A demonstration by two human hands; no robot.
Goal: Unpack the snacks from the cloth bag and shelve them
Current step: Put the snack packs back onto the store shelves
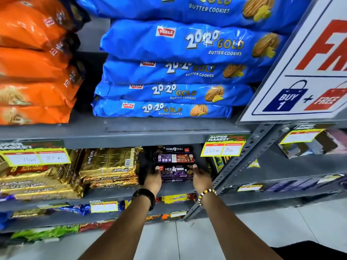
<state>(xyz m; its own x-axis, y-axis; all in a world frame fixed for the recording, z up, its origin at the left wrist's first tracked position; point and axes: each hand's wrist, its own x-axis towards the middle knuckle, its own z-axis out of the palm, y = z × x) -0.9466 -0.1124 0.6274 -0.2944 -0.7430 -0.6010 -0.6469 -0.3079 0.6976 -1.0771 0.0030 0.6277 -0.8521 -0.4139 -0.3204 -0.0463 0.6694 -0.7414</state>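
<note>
You're holding Hide & Seek pack (175,170) between left hand (153,180) and right hand (201,178) on shelf (105,194); Krackjack packs (109,166) lying left, cookie bags (169,72) above.

A black band (144,197) on the left wrist, a yellow-black-white bead bracelet (206,194) on the right

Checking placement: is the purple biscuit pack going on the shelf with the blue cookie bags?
No, the left hand and right hand hold the purple biscuit pack on the shelf below the blue cookie bags.
</note>
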